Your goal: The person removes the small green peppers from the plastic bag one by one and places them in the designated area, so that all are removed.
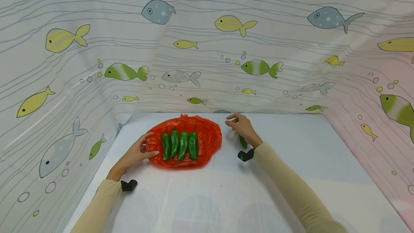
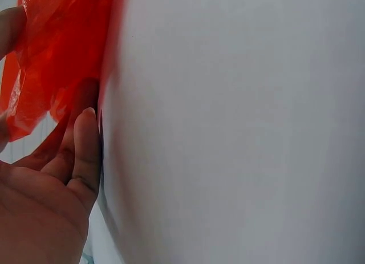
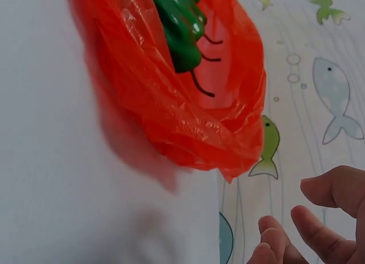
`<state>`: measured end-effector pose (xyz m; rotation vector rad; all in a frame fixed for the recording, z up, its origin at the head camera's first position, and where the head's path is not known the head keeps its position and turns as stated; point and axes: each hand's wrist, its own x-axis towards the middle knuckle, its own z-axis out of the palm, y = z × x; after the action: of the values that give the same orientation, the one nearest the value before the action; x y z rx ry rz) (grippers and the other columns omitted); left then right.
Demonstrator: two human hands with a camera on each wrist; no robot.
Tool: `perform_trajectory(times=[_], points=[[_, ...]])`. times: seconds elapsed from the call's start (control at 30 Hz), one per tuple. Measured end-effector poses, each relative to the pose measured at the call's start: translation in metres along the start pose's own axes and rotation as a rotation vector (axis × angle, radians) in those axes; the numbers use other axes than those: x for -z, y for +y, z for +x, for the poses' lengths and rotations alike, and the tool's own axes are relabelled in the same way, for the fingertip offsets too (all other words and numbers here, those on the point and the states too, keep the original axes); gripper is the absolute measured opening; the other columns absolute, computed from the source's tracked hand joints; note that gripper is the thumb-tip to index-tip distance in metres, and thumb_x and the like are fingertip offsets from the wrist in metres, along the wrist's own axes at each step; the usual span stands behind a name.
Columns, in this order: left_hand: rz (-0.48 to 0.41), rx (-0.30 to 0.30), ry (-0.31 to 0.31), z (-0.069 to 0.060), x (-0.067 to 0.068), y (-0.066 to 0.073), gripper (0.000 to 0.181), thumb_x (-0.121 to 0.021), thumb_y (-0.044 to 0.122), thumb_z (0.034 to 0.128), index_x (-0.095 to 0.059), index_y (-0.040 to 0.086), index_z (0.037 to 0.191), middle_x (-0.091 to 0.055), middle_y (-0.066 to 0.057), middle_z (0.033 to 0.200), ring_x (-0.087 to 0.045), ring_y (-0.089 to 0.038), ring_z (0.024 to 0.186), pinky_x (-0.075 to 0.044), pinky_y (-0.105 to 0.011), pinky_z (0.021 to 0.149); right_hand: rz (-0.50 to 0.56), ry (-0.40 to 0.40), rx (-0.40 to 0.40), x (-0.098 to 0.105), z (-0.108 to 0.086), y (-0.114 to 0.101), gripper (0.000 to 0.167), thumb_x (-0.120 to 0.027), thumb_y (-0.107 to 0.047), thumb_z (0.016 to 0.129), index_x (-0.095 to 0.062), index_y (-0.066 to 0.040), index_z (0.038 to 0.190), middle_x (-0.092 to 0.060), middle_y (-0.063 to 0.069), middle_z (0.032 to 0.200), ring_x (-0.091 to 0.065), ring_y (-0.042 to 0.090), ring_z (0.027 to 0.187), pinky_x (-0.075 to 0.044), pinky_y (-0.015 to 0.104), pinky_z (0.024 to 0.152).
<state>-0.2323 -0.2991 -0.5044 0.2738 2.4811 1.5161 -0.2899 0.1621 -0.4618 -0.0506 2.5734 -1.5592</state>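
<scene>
A red plastic bag lies spread on the table, with several glossy green peppers side by side on it, dark stems pointing away. My left hand holds the bag's left edge, the thumb on its near side; in the left wrist view the fingers reach beneath the red plastic. To the right of the bag, my right hand hovers above the table with loosely bent fingers and nothing in them. Another green pepper lies under it, partly hidden by the hand and wrist.
The white table has pale printed shapes near its front. Fish-patterned sheeting walls in the back and both sides. A black wrist mount sits on the right wrist and another black mount on the left.
</scene>
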Motion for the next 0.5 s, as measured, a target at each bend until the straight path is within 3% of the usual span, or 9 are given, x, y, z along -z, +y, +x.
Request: perform_trajectory(times=[0.1,0.5], points=[[-0.009,-0.003,-0.001,-0.002,0.0,0.0,0.087,-0.082,0.025,0.0904,-0.029,0.019,0.159,-0.044,-0.021,0.146,-0.055,-0.036,0.109,-0.053,-0.037,0.082,-0.003,-0.009,0.012,-0.007,-0.001,-0.004,0.037,-0.068,-0.036,0.099,-0.065,-0.013,0.128,-0.067,0.012,0.116,-0.063,0.039,0.103,-0.057,0.04,0.078],[-0.014,0.009,0.005,-0.002,0.0,-0.003,0.087,-0.083,0.027,0.0896,-0.031,0.02,0.159,-0.044,-0.019,0.146,-0.054,-0.035,0.11,-0.052,-0.036,0.083,0.063,-0.043,0.059,-0.033,-0.007,-0.021,0.032,-0.071,-0.031,0.098,-0.068,-0.013,0.124,-0.068,0.01,0.109,-0.064,0.039,0.098,-0.059,0.047,0.079]])
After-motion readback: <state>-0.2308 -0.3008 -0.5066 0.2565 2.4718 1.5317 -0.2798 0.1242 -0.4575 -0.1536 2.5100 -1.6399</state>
